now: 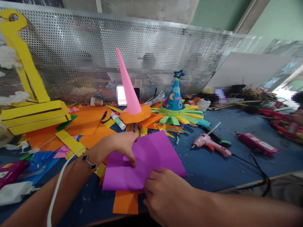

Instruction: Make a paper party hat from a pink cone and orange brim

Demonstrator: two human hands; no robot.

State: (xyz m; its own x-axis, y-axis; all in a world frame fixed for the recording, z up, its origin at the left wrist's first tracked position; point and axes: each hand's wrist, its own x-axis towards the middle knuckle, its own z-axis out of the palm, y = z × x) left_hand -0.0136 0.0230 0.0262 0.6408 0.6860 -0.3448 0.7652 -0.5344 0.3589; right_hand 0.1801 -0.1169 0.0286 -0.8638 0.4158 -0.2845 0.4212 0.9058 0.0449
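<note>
We are steadying a purple paper sheet (151, 160) on the counter (208, 171) close in front of us. Our left hand (120, 146) is lying half-open on it, apparently pressing it flat, while our right hand (165, 192) is curling at its near edge; we cannot tell whether it is pinching. Orange paper (125, 203) is lying beneath, and a pink glue gun (210, 143) is sitting within reach.

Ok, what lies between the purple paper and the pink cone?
The head view shows scissors lying there, with a glue stick just to their left.
</note>
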